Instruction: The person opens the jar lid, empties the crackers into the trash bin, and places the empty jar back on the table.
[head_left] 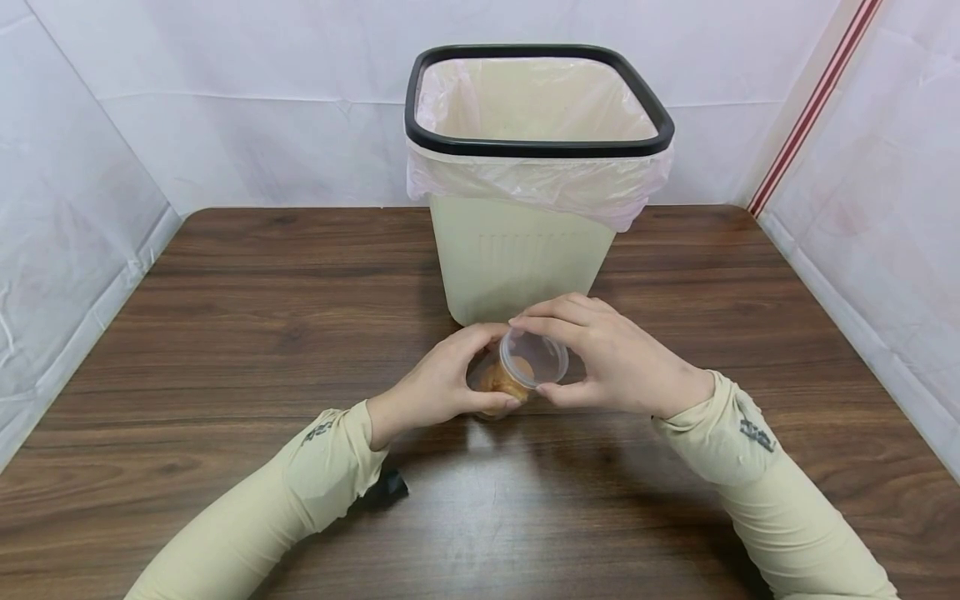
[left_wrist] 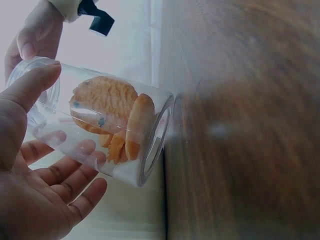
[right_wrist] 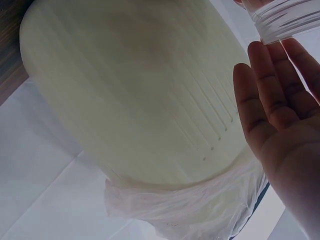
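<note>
A clear jar (left_wrist: 107, 122) stands in front of the bin, with orange-brown, bread-like pieces (left_wrist: 102, 105) inside. One piece is a ridged oval with blue specks; another is long and smooth. My left hand (head_left: 442, 379) grips the jar from the left, its thumb on the near side and fingers round the far side. On the right, my right hand (head_left: 600, 350) holds the clear round lid (head_left: 542, 357) at the jar's top between thumb and fingers. In the right wrist view the ridged side of the lid (right_wrist: 290, 20) shows above the fingers.
A cream bin (head_left: 525, 258) with a black rim and a pinkish plastic liner (head_left: 540, 179) stands close behind the jar. Dark wooden table (head_left: 262, 333) lies beneath. White sheeting (head_left: 262, 75) hangs at the back and sides. A small black piece (head_left: 393, 486) shows by the left sleeve.
</note>
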